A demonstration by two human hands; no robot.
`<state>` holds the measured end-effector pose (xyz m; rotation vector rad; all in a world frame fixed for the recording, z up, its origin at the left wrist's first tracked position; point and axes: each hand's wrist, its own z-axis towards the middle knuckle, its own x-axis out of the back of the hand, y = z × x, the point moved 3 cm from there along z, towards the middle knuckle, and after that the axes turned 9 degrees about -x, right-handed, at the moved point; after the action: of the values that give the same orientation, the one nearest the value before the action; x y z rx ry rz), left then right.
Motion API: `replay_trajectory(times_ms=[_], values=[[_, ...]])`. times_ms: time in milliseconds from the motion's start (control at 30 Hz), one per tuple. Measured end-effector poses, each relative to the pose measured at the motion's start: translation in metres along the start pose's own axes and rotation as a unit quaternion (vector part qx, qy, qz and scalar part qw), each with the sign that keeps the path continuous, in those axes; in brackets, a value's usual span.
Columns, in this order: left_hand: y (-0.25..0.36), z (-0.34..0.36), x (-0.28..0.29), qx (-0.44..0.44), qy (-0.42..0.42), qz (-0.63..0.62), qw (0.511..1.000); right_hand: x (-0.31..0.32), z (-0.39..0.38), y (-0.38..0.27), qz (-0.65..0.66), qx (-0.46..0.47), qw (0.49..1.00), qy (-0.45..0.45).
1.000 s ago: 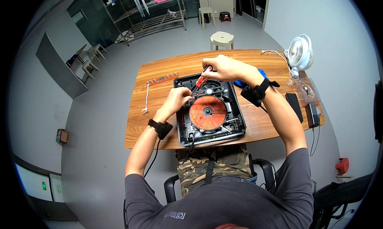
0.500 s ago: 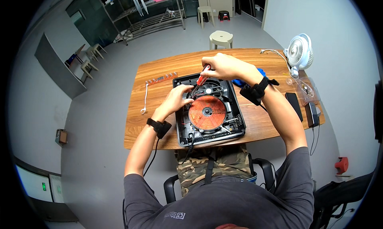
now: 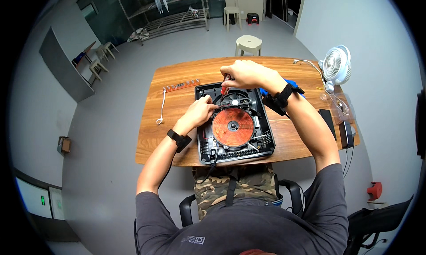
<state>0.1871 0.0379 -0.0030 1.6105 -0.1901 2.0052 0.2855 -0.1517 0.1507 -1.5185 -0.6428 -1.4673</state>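
In front of me an opened induction cooker (image 3: 204,154) lies on the table, its black casing exposing a round copper coil (image 3: 223,130) and a fan above it. My right hand (image 3: 245,74) is wrapped round a screwdriver (image 3: 224,90) with a red and dark handle. The screwdriver points down into the casing between coil and fan; its tip is hard to make out. Close to the tip, my left hand (image 3: 200,110) reaches in at the coil's upper left edge, fingers pinched together. What lies between those fingers is too small to tell.
A narrow orange circuit board (image 3: 181,85) with a white cable lies at the left. On the right are a white fan (image 3: 336,65), a clear plastic tray (image 3: 344,105), a black flat box (image 3: 326,123) and a blue item (image 3: 293,87) partly behind my right wrist.
The screwdriver has tilted more upright and its tip is deeper in the casing. My left fingers, spread apart before, have closed together near the tip. The view has shifted slightly.
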Motion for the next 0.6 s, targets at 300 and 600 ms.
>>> replay_trajectory(times_ms=[300,600], values=[[0.003,0.001,-0.001,0.005,-0.013,0.023,1.000,-0.006,0.012,-0.009,-0.019,0.016,1.000,-0.014],[0.006,0.002,0.000,-0.001,-0.014,0.035,0.999,-0.011,0.018,-0.008,-0.026,0.023,0.999,-0.013]])
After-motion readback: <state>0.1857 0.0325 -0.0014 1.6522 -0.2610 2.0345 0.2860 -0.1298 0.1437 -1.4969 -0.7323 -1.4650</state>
